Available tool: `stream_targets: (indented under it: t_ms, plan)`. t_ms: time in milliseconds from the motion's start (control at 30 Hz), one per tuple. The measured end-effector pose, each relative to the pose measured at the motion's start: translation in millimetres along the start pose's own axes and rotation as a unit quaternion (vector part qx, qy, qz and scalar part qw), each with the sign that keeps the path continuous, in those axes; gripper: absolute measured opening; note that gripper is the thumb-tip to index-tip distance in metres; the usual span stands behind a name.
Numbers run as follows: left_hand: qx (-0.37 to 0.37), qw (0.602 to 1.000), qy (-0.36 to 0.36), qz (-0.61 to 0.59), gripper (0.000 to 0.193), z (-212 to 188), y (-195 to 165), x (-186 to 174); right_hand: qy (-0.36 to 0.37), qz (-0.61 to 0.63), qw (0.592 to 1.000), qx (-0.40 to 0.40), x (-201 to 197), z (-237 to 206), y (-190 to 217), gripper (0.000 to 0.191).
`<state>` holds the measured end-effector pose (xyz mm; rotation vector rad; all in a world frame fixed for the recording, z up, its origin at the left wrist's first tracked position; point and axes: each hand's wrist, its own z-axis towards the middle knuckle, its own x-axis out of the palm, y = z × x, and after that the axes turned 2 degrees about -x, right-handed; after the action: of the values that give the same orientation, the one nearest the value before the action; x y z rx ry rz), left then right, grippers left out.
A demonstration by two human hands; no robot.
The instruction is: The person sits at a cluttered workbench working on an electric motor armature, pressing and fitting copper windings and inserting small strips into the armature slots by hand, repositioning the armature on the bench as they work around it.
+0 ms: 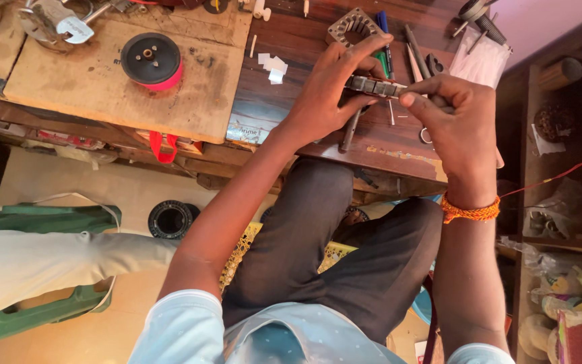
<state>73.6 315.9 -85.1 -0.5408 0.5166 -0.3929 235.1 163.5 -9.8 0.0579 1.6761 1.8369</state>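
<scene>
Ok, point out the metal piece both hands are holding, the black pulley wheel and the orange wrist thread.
metal piece point(375, 85), head view, middle of its slotted edge.
black pulley wheel point(151, 57), head view, top face near hub.
orange wrist thread point(469, 212), head view, middle of band.

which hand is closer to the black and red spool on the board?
Left. The left hand is right of the spool, gripping the metal stator piece; the right hand is farther right, at that piece's other end.

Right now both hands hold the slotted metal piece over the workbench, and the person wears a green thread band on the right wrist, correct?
Not quite: the thread band on the right wrist is orange, not green, as the head view shows. The rest stands: the left hand and right hand both hold the slotted metal piece over the workbench.
</scene>
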Motion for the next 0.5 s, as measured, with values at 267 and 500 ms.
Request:
stream_targets:
  t_ms: [267,500]
  plan:
    - [0.000,1.000,-0.030,0.006,0.063,0.3,2.9,2.2,0.004,0.045,0.999,0.014,4.6,14.8,3.7,0.007]
    - [-0.004,1.000,-0.022,0.012,0.046,-0.5,11.0,3.7,0.007,-0.170,0.978,-0.118,30.2,-6.0,-7.7,0.009]
